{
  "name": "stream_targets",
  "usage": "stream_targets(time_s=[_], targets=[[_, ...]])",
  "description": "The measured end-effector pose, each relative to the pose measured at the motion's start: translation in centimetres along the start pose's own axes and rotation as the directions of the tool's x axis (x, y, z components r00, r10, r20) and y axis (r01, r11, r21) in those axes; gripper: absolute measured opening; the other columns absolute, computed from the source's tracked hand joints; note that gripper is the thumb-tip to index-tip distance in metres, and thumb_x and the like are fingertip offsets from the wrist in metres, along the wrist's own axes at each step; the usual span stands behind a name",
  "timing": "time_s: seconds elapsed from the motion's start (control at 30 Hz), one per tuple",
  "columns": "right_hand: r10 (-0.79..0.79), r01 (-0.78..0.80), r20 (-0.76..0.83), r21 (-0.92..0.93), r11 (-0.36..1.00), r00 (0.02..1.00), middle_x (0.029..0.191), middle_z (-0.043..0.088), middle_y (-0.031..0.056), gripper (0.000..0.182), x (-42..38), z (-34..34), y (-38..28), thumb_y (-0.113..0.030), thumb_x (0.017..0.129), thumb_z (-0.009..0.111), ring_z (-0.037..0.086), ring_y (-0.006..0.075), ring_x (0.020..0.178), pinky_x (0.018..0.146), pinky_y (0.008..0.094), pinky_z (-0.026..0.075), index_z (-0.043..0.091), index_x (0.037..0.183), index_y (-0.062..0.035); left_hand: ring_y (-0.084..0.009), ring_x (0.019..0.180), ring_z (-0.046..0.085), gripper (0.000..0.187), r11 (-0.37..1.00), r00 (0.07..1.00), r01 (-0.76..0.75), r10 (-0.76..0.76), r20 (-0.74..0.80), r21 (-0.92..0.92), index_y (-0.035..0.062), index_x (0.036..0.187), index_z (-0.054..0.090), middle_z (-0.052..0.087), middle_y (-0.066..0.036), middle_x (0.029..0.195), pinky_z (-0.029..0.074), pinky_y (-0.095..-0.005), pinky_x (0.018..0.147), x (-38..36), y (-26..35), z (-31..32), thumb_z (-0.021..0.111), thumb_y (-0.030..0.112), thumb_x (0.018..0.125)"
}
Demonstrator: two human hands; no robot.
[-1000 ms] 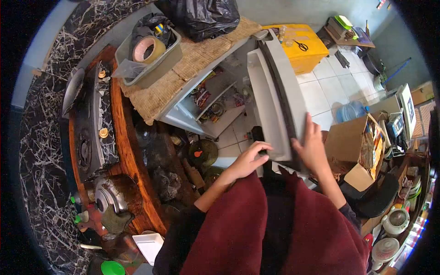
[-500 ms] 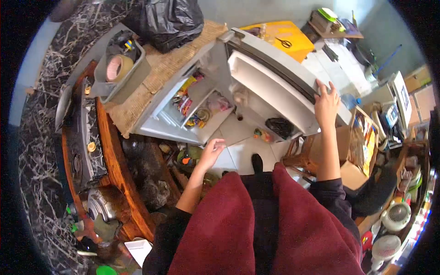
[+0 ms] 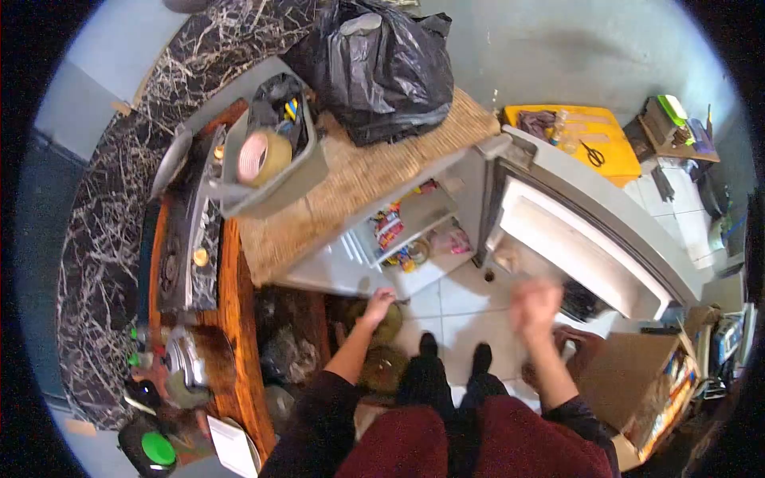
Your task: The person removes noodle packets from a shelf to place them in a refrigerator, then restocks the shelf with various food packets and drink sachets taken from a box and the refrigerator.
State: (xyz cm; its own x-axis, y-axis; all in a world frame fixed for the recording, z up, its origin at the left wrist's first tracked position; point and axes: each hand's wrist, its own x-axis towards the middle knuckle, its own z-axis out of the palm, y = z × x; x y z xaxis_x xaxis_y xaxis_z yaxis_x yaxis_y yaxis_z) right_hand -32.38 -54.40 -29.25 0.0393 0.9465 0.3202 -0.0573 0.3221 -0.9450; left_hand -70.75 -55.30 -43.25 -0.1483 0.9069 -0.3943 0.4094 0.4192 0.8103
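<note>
Before me a small fridge (image 3: 319, 275) has its door (image 3: 629, 215) swung wide to the right. Colourful packets (image 3: 388, 225) and a pink bag (image 3: 454, 239) lie on its shelves. Near the fridge's lower front edge is my left hand (image 3: 380, 306), fingers curled together; whether it holds anything is hidden. My right hand (image 3: 535, 304) is blurred by motion, over the floor beside the door's inner shelf, apart from the door edge. A black bag (image 3: 580, 301) sits low in the door, partly behind that hand.
A mat (image 3: 335, 191) covers the fridge top, bearing a big black bag (image 3: 390, 76) and a grey bin (image 3: 299, 183) with tape rolls (image 3: 263, 158). The stove counter (image 3: 247, 319) is left, a cardboard box (image 3: 633, 374) right. Scissors (image 3: 593, 154) lie on a yellow surface (image 3: 613, 127).
My right hand has left the door's top edge and moved down and inward. The view has shifted, showing more of the fridge top and both feet. The door remains wide open.
</note>
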Motion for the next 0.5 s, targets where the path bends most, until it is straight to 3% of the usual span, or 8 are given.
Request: stream_targets(time_s=[0.03,0.07,0.13,0.2,0.3,0.37,0.4,0.5], targets=[[-0.158,0.223,0.158,-0.624,0.749,0.975,0.088,0.055,0.0112,0.012,-0.7,3.5,2.7,-0.01,0.069,0.06,0.054,0.0238,0.079,0.065,0.0374,0.044,0.058,0.081,-0.006,-0.0174,0.088,0.054,0.027,0.984,0.983,0.178,-0.179,-0.05,-0.016,0.0051,0.102,0.054,0.059,-0.009,0.094,0.042,-0.0313,0.079,0.9,1.8,-0.1,0.056,0.016,0.078],[-0.169,0.413,0.408,-0.642,0.646,0.897,0.09,0.055,0.01,0.013,1.0,6.9,1.6,-0.01,0.066,0.06,0.054,0.0253,0.082,0.067,0.0368,0.045,0.059,0.079,-0.0076,-0.0171,0.087,0.054,0.028,0.978,0.977,0.208,-0.209,-0.04,-0.017,0.0041,0.102,0.054,0.059,-0.009,0.093,0.042,-0.0313,0.079,4.4,0.2,-0.5,0.057,0.016,0.077],[0.134,0.154,0.456,-0.541,0.826,0.88,0.094,0.055,0.0102,0.017,0.7,11.1,12.6,-0.009,0.066,0.058,0.053,0.0292,0.089,0.077,0.0383,0.044,0.061,0.083,-0.0106,-0.0169,0.086,0.054,0.029,0.961,0.961,0.275,-0.275,-0.019,0.0,0.003,0.101,0.055,0.059,-0.009,0.093,0.043,-0.0312,0.078,8.8,-3.7,-1.1,0.058,0.016,0.076],[0.223,0.085,0.484,-0.536,0.84,0.846,0.098,0.054,0.0135,0.023,1.7,15.1,23.3,-0.009,0.066,0.058,0.054,0.0305,0.087,0.078,0.0383,0.045,0.062,0.088,-0.0104,-0.0201,0.088,0.055,0.032,0.986,1.0,0.005,-0.002,-0.015,0.169,0.0023,0.102,0.055,0.06,-0.012,0.093,0.043,-0.0321,0.078,15.1,-4.5,-2.6,0.06,0.017,0.074],[0.531,-0.276,0.336,-0.576,0.769,0.778,0.102,0.055,0.0171,0.026,7.5,23.4,32.1,-0.012,0.069,0.055,0.055,0.0329,0.089,0.079,0.0373,0.044,0.062,0.093,-0.0095,-0.0252,0.091,0.056,0.035,0.895,0.979,-0.068,0.145,-0.144,0.441,0.0011,0.103,0.055,0.059,-0.016,0.097,0.043,-0.034,0.08,25.9,-9.1,-4.8,0.061,0.019,0.073],[0.307,-0.25,0.216,-0.254,0.934,0.927,0.085,0.062,0.0107,0.026,8.1,27.2,37.4,-0.015,0.07,0.056,0.053,0.0259,0.097,0.082,0.0374,0.044,0.063,0.095,-0.0181,-0.0208,0.08,0.056,0.026,0.896,0.844,-0.318,0.416,-0.339,0.309,0.0029,0.097,0.057,0.059,-0.009,0.088,0.045,-0.0329,0.076,32.5,-13.3,-5.3,0.059,0.019,0.076],[0.294,-0.245,0.204,-0.232,0.941,0.934,0.085,0.062,0.0107,0.026,8.2,29.1,39.4,-0.015,0.07,0.056,0.053,0.0259,0.097,0.082,0.0374,0.044,0.063,0.095,-0.0181,-0.0301,0.098,0.053,0.037,0.981,0.956,0.062,-0.005,-0.293,0.183,-0.001,0.102,0.055,0.056,-0.019,0.103,0.041,-0.0352,0.085,34.9,-13.9,-5.9,0.059,0.021,0.073],[0.261,-0.227,0.087,-0.289,0.93,0.961,0.091,0.061,0.0112,0.03,8.8,32.2,41.9,-0.016,0.069,0.058,0.052,0.0267,0.099,0.086,0.0376,0.041,0.061,0.099,-0.015,-0.0296,0.101,0.051,0.03,0.851,0.903,-0.074,0.278,-0.326,0.52,0.0005,0.101,0.055,0.056,-0.02,0.102,0.039,-0.035,0.087,42.3,-20.7,-7.4,0.051,0.017,0.077]])
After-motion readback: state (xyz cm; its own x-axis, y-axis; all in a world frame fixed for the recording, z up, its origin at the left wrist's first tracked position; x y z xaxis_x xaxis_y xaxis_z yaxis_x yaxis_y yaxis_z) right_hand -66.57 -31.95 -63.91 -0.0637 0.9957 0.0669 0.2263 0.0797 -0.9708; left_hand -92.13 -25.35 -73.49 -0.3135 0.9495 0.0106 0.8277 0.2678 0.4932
